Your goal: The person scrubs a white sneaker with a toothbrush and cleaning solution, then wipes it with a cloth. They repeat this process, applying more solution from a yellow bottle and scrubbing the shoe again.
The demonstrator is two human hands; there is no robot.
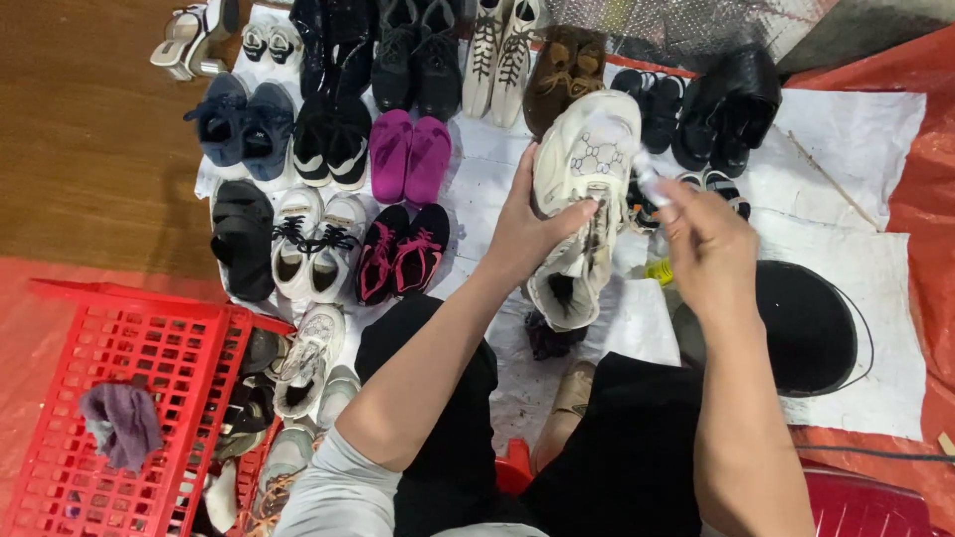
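Left hand (525, 234) clamps the chunky white sneaker (582, 189) mid-body; light, stiff-soled, probably. Right hand (708, 242) pinches a small white brush (649, 179).

Red basket (119, 328), purple cloth (121, 423), magenta slippers (410, 157)
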